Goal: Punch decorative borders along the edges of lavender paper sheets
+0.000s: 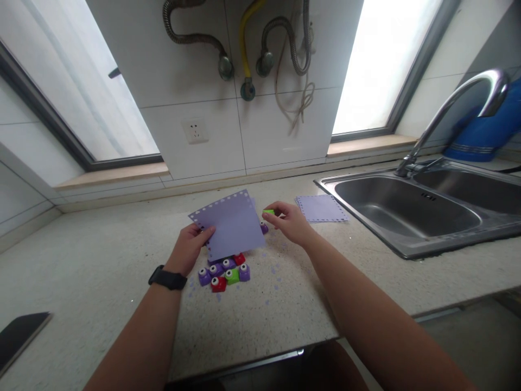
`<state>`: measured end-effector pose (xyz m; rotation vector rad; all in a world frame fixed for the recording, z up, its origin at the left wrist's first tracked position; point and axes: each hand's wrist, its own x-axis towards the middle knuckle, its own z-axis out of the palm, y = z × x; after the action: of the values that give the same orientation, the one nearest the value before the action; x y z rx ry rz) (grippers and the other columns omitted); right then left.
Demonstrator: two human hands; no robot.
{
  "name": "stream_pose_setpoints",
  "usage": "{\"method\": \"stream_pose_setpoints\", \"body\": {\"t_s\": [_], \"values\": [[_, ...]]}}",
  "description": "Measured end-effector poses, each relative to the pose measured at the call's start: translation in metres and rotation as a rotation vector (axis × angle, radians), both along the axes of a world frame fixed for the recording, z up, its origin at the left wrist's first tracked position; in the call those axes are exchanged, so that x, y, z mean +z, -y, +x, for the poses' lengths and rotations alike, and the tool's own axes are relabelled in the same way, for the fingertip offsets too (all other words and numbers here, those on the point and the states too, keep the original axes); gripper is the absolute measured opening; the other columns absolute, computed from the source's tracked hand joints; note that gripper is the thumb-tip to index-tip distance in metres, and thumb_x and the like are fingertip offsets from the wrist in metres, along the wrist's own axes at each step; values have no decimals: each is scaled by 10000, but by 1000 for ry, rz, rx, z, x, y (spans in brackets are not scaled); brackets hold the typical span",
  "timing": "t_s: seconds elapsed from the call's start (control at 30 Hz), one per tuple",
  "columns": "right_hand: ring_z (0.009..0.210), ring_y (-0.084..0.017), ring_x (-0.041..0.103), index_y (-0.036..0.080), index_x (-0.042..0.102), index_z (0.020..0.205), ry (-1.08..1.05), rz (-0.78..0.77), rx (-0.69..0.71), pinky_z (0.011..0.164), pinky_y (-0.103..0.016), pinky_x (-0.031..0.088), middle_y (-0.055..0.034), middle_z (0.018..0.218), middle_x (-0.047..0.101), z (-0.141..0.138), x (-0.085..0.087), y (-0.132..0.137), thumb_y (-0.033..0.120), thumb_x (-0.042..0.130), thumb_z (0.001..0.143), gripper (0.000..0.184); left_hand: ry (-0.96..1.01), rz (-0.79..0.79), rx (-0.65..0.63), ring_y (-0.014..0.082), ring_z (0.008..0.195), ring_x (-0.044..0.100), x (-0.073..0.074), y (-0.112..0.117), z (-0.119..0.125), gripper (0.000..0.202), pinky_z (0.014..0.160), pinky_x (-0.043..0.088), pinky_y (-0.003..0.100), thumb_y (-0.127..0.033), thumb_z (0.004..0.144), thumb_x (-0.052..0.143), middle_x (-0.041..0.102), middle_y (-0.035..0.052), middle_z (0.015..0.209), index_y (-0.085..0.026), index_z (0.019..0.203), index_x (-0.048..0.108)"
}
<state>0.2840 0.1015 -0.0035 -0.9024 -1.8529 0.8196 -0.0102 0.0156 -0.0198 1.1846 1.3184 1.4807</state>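
Observation:
My left hand point(192, 247) pinches a purple sheet of paper point(234, 228) by its left side, thumb on top. Punched holes run along the sheet's far and left edges; its right and near edges look plain. Beside the sheet's right edge, my right hand point(287, 220) grips a small green craft punch point(268, 212) between thumb and fingers. A purple punch point(264, 228) shows just below it, partly behind the sheet. Below the paper, several punches in purple, red point(218, 284) and green point(232, 276) stand grouped on the counter, some partly covered by the sheet.
A stack of purple sheets point(323, 208) with punched edges lies near the steel sink point(402, 203) and its faucet point(459, 108). Small purple paper bits point(277, 270) are scattered over the speckled counter point(101, 255). A dark flat object point(22, 334) lies at the left.

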Motion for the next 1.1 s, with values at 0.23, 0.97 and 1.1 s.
{"method": "stream_pose_setpoints", "body": {"t_s": [0.23,0.97,1.1], "values": [[816,-206,679,207,829,945,197,-39,22,764,-353,505,-74,960,789,-6,0,3,408,767,898,215,76,30,-19,193,763,713,-7,-4,-3,432,743,574,307,-445,732,925,797,49,887,-179,1053,813],[681,-194,639,229,724,825,720,67,62,628,-333,394,-53,766,757,-7,-9,8,524,711,925,312,197,-15,72,177,722,701,4,-9,-8,505,635,582,286,-378,673,944,796,76,955,-147,1093,783],[698,-196,646,230,719,808,762,91,64,640,-329,387,-53,767,757,-11,-9,11,558,669,954,362,187,-54,60,155,727,697,-4,8,-33,469,594,565,235,-378,702,939,788,62,953,-159,1087,786]]}}
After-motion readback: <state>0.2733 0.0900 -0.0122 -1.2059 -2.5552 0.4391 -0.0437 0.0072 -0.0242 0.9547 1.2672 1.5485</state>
